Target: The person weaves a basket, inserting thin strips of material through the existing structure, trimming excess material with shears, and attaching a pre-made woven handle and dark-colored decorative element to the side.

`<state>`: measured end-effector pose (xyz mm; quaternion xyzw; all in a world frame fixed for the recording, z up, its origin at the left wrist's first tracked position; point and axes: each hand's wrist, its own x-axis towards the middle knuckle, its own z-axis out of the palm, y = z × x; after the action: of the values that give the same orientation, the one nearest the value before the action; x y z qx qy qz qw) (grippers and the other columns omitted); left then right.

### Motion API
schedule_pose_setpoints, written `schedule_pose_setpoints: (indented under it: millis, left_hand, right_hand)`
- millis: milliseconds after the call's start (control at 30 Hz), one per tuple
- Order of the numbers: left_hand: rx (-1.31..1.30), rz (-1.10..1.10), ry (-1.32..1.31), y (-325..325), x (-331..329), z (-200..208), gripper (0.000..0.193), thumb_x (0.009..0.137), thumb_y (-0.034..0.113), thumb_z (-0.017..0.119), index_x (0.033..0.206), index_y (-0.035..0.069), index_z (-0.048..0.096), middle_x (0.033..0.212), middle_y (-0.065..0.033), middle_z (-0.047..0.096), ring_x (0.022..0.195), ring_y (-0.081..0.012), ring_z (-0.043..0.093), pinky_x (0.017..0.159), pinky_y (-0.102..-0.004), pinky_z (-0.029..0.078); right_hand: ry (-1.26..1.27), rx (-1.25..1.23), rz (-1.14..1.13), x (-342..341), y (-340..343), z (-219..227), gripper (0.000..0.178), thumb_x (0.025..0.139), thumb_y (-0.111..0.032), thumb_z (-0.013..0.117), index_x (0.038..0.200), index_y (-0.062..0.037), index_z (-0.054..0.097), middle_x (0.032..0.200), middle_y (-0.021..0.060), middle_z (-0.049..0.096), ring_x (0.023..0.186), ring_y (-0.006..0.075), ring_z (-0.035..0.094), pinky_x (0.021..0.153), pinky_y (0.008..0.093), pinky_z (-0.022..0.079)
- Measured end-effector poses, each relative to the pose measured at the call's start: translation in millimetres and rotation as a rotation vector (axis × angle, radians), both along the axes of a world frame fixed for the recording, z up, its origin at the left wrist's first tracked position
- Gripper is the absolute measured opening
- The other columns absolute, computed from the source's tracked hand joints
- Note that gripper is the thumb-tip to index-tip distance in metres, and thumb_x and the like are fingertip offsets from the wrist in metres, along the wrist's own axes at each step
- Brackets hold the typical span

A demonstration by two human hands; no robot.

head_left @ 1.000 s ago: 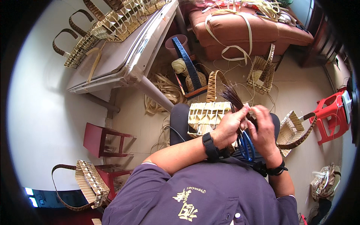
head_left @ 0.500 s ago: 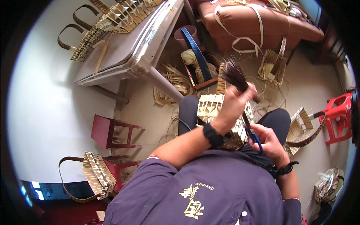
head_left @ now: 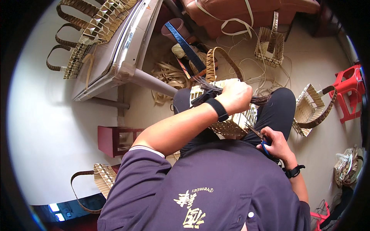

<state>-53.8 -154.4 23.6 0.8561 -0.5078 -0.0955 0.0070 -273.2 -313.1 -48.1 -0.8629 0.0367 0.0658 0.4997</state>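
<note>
A woven pale basket rests between my thighs, its brown braided handle arching up on the far side. My left hand is closed around a bundle of dark, bristle-like strands, held across the top of the basket. Loose ends stick out on both sides of that fist. By my right thigh, my right hand holds scissors with blue handles, the blades pointing at the basket's near right side. The left hand and the bundle hide part of the basket's rim.
Left stands a table bearing several handled baskets. Beyond my knees lie pale strips and a blue-handled carrier. Other baskets stand on the floor, near a red stool. A dark red stool is at left.
My left hand has lowered the strand bundle from an upright position to lie across the basket. The scissors have moved away from the bundle. The whole view has shifted a little.
</note>
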Motion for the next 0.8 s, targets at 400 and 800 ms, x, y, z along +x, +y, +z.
schedule_pose_setpoints:
  millis: [400, 800]
  left_hand:
    - [0.002, -0.076, 0.519, 19.9, 37.0, 30.1, 0.027, 0.081, 0.026, 0.087, 0.095, 0.004, 0.080, 0.079, -0.0151, 0.075, 0.070, -0.0234, 0.069, 0.070, -0.0385, 0.053]
    - [-0.127, -0.041, 0.510, 10.8, 37.5, 33.4, 0.028, 0.080, 0.023, 0.086, 0.098, 0.003, 0.080, 0.081, -0.0184, 0.075, 0.072, -0.0269, 0.071, 0.072, -0.0397, 0.054]
  right_hand:
    - [-0.123, -0.067, -0.008, 28.1, 20.8, -18.0, 0.062, 0.074, -0.033, 0.094, 0.115, -0.0059, 0.057, 0.086, 0.0136, 0.059, 0.073, 0.0313, 0.061, 0.068, 0.0425, 0.051]
    - [-0.181, -0.094, 0.114, 78.1, 12.1, -18.4, 0.053, 0.081, -0.035, 0.090, 0.113, -0.0068, 0.059, 0.077, 0.0181, 0.062, 0.072, 0.0392, 0.064, 0.067, 0.0457, 0.051]
